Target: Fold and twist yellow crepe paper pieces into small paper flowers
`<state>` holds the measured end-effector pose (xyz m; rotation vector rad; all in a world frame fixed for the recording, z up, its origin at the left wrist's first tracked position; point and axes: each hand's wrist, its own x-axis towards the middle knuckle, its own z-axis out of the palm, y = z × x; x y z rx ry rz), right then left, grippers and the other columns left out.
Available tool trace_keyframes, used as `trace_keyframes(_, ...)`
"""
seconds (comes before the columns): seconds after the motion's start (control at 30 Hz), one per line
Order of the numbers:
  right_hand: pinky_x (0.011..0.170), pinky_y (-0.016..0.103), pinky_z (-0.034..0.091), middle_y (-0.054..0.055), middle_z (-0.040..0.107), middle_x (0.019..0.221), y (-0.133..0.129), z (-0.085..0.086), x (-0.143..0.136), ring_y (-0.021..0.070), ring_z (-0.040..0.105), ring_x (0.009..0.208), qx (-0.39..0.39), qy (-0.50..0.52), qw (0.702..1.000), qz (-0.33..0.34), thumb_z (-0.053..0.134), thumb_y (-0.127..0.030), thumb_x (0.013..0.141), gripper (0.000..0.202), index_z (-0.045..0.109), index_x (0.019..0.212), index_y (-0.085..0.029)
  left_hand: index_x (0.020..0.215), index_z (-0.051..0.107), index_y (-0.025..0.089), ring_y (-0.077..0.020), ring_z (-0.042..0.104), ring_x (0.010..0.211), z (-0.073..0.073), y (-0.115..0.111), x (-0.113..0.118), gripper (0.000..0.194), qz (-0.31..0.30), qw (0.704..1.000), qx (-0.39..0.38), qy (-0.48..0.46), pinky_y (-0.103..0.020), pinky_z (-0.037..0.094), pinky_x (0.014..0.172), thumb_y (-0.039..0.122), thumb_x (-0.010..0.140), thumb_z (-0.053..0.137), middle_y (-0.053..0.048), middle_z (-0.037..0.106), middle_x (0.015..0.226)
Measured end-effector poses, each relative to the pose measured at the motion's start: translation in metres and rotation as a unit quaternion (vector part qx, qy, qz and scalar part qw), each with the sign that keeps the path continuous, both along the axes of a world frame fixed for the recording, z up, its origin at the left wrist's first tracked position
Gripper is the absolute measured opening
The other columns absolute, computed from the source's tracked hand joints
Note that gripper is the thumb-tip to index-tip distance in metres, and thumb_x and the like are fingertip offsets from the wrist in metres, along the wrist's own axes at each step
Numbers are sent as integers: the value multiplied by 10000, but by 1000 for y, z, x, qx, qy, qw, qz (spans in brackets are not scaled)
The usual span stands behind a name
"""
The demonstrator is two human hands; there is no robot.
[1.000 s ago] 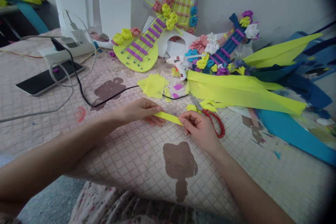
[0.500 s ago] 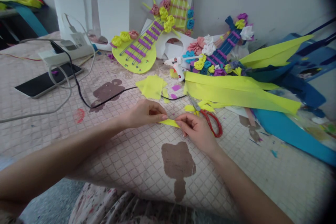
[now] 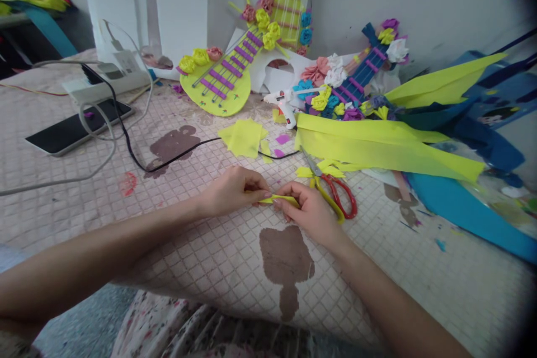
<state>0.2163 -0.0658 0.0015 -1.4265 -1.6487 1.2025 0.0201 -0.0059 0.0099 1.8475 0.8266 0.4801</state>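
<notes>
Between my two hands, just above the table, is a narrow folded piece of yellow crepe paper (image 3: 283,198). My left hand (image 3: 235,190) pinches its left end between thumb and fingers. Close beside it, my right hand (image 3: 312,211) grips the paper with bent fingertips; some of the strip shows above those fingers. Scissors (image 3: 344,197) with red and yellow handles lie right behind my right hand, partly hidden by it. Farther back are a stack of yellow paper squares (image 3: 242,139) and a white glue gun (image 3: 285,107).
Long yellow paper strips (image 3: 377,142) and a blue strip (image 3: 461,210) spread over the right side. A black cord (image 3: 180,154) crosses the table. At left lie a dark phone-like slab (image 3: 79,126) and a power strip (image 3: 104,86). Flower-decked paper guitars (image 3: 226,81) stand behind.
Both hands have drawn slightly closer together and a little lower. The paper looks narrower, and more of the scissors' yellow handle shows.
</notes>
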Motion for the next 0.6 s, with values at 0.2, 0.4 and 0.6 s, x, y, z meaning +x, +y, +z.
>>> trace_keyframes(0.2, 487, 219, 385, -53, 530, 593, -1, -1, -3, 87, 506, 506, 16, -7, 1000, 11, 582, -295, 838, 101, 584, 820, -195, 850, 696, 140, -111, 621, 664, 4, -1, -2, 183, -53, 995, 60, 60, -180, 438, 591, 291, 818, 597, -22, 696, 722)
trace_keyframes(0.4, 460, 216, 386, -31, 580, 593, 0, -3, 1, 93, 519, 497, 0, 7, 1000, 18, 553, -327, 865, 149, 600, 864, -186, 836, 678, 112, -110, 644, 621, 1, 1, -3, 223, -50, 998, 8, 40, -170, 466, 563, 298, 842, 557, -46, 708, 707)
trace_keyframes(0.6, 442, 214, 380, -27, 586, 577, 3, -6, 6, 91, 504, 479, 6, 10, 1000, -1, 567, -326, 858, 141, 604, 866, -190, 802, 661, 115, -107, 646, 597, -2, 3, -4, 206, -36, 999, -8, 32, -172, 483, 553, 292, 834, 562, -40, 710, 695)
